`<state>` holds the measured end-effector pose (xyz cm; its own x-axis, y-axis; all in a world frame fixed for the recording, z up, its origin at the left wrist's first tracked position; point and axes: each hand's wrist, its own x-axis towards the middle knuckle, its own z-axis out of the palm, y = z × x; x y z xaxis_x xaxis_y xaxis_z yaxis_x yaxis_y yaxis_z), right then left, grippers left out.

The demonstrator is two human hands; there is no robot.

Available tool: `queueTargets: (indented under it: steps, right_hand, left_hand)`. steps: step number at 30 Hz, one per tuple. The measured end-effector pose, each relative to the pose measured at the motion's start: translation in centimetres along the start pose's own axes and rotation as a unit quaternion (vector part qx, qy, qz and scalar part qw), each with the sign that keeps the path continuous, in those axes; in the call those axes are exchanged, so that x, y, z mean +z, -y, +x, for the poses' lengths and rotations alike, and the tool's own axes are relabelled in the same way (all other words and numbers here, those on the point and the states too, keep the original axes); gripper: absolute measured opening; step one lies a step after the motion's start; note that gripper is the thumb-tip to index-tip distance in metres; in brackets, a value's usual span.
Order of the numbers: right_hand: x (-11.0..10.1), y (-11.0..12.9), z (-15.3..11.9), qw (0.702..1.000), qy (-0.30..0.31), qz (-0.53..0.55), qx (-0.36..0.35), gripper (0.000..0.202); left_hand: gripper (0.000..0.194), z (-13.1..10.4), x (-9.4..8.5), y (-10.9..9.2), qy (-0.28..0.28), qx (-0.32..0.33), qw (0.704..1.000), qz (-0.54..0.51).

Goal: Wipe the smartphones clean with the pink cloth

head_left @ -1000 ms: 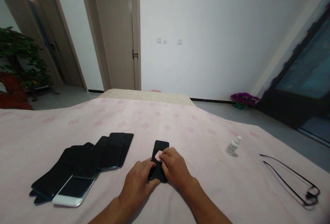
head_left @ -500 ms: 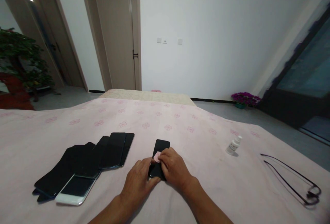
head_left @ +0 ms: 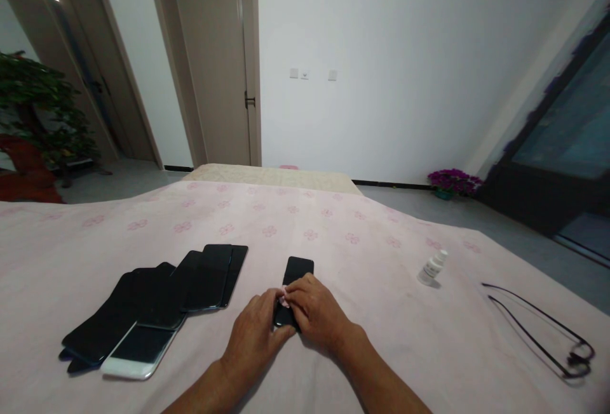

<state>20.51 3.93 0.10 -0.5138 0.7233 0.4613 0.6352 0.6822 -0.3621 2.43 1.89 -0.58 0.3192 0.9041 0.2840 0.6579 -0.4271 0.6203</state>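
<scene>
Right hand (head_left: 317,313), one: fingers pinched on a small pink cloth (head_left: 284,300), pressed to the face of a black phone. Left hand (head_left: 255,331), one: grasping the same phone at its left side and near end, thumb by the near end, fingers at the edge. Black phone (head_left: 299,267), one: flat on the pink tablecloth (head_left: 381,344), between the two hands, far end uncovered; how far the cloth spreads beneath the fingertips is too small to tell. Dark phones (head_left: 157,296), several: overlapping in a fanned pile, left of the left hand. White-edged phone (head_left: 138,352), one: at the near side of that pile, touching it. White bottle (head_left: 433,268), one: upright, right of the hands, well apart. Eyeglasses (head_left: 538,334), one pair, dark: arms unfolded, at far right.
</scene>
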Motion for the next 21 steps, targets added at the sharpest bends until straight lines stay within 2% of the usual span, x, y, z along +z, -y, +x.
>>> queueTargets:
  steps: [6, 10, 17, 21]
  right_hand:
    - [-0.1, -1.1, -0.2, 0.994, -0.062, -0.055, 0.077, 0.026]
    - [0.0, -1.1, -0.3, 0.997, -0.056, -0.033, 0.042, 0.031]
    - [-0.4, -0.2, -0.8, 0.998, -0.007, 0.05, -0.038, 0.037]
    - [-0.3, -0.9, -0.7, 0.999, -0.038, 0.023, -0.01, 0.036]
  left_hand:
    - [0.045, -0.1, 0.1, 0.1, 0.007, -0.029, 0.999, 0.013]
    - [0.048, 0.0, 0.1, 0.1, 0.006, -0.02, 1.0, 0.002]
    - [0.058, 0.2, -0.1, 0.3, 0.007, -0.019, 1.0, -0.013]
    - [0.058, 0.3, -0.2, 0.3, 0.01, -0.024, 1.0, -0.014]
